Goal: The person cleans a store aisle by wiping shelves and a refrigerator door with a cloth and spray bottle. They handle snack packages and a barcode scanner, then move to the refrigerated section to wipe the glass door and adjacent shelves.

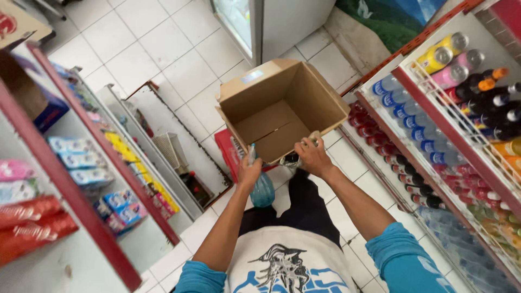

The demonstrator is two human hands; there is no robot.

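An open, empty brown cardboard box (282,108) sits low in front of me on a red crate (227,149), in a shop aisle. My left hand (248,172) grips the neck of a blue-tinted plastic bottle (262,190) that hangs bottom down just short of the box's near edge. My right hand (313,156) is closed on another bottle (315,137) at the box's near right rim; most of that bottle is hidden by my fingers.
Shelves with rows of bottled drinks (429,130) line the right side. On the left stand red-edged shelves with packaged goods (81,163). A fridge door (260,24) stands beyond the box. White floor tiles (163,49) stretch ahead.
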